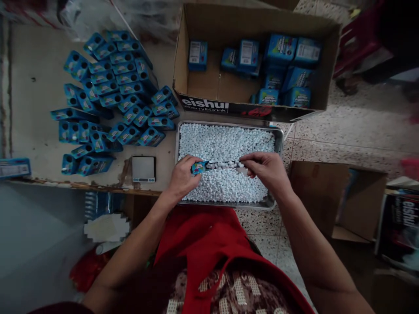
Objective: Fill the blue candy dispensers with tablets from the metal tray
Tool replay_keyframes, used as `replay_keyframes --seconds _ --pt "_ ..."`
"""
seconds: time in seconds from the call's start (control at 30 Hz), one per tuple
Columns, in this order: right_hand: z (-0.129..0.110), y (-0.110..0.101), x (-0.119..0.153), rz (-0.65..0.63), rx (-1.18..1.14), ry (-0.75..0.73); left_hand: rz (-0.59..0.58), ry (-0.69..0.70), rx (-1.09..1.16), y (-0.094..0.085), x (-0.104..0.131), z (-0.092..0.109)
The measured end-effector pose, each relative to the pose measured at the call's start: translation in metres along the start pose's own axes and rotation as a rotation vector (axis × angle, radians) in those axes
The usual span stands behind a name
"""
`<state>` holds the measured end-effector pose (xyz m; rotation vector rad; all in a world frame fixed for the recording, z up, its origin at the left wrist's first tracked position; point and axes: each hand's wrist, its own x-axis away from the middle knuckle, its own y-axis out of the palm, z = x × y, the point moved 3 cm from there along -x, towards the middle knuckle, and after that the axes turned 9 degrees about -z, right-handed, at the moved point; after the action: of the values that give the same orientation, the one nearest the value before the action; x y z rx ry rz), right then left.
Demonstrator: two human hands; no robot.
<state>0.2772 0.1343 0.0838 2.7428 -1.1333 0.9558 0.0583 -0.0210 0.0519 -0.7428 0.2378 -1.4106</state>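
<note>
Currently, the left hand point(186, 175) curls closed round a blue box point(198, 168); the right hand point(264, 169) pinches a pellet-filled scoop point(226, 162).

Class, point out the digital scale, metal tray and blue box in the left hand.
Digital scale point(143, 166), head view: weighing plate.
Metal tray point(279, 139), head view: right wall.
Held blue box point(198, 167), head view: printed face.

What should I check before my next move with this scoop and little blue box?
1. Left hand holds the small blue candy box: ok.
2. Right hand holds the narrow scoop: ok.
3. White candies lie along the scoop: ok.
4. Scoop tip inside the box's opening: cannot tell.
5. Metal tray beneath box and scoop: ok.
6. Digital scale reading: cannot tell, too small.
</note>
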Motion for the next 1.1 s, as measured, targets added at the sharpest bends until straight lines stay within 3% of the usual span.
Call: replay_keyframes --seconds 0.2,0.27,0.33,0.43,0.53,0.6,0.7,0.8,0.87,0.97,1.1 --pt "-0.049 0.013 0.029 0.094 0.385 -0.220 0.009 0.007 0.048 0.011 -0.006 0.005" --pt "-0.055 0.015 0.037 0.109 0.411 -0.239 0.020 0.002 0.075 0.012 -0.008 0.003" --pt "-0.047 0.008 0.045 0.132 0.358 -0.211 0.024 -0.010 0.117 0.011 -0.010 -0.002" --pt "0.006 -0.027 0.053 0.252 0.241 -0.066 0.032 -0.035 0.233 0.009 -0.012 -0.015" --pt "0.092 -0.071 0.050 0.482 0.193 0.121 0.029 -0.016 0.345 0.014 -0.016 -0.021" --pt "0.145 -0.079 0.033 0.542 0.087 0.185 0.020 0.022 0.357 0.017 -0.018 -0.019" --pt "0.184 -0.043 -0.017 0.464 -0.073 0.151 0.031 0.050 0.314 0.014 -0.018 -0.015" --pt "0.178 0.019 -0.073 0.316 -0.179 0.099 0.025 0.043 0.259 0.003 -0.009 -0.020" --pt "0.166 0.047 -0.096 0.236 -0.266 0.092 0.042 0.000 0.229 -0.006 0.000 -0.028" --pt "0.152 0.052 -0.098 0.154 -0.402 0.103 0.096 -0.078 0.182 -0.014 0.013 -0.041" --pt "0.126 0.025 -0.064 0.014 -0.494 0.116 0.117 -0.103 0.101 -0.013 0.014 -0.046"
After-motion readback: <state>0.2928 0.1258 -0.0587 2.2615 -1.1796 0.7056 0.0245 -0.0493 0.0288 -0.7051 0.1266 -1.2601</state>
